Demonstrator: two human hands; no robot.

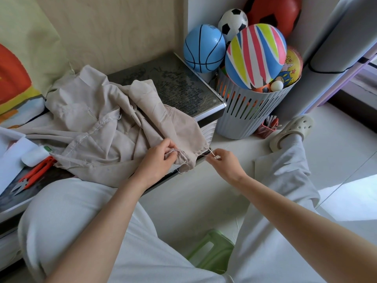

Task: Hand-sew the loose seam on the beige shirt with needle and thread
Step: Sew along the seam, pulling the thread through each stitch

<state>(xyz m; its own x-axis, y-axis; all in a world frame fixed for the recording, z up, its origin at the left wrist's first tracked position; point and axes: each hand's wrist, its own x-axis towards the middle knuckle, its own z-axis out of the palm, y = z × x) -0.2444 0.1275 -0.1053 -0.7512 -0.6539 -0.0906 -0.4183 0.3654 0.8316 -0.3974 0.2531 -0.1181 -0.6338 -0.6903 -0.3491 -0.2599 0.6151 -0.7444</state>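
Beige shirt (98, 127) — crumpled, overlocked seams facing up — heaped on the dark worktop (183, 84), near corner hanging over the front edge, pinched by the left hand (157, 160). Needle (212, 153): thin, metal, just beside that corner, pinched in the right hand (223, 163); pale thread (203, 153) runs from cloth to it.

Matt beige cloth shirt (98, 127); glossy plastic balls (256, 56).

Our left hand (157, 158) is curled, thumb and fingers (170, 155) pinching the edge of the beige shirt (102, 127). Our right hand (224, 163) sits near it, back upward, its fingertips pinching the needle (212, 152). Both forearms are bare and reach forward from the lower frame, drawing closer together towards the wrists. We sit with our knees apart.
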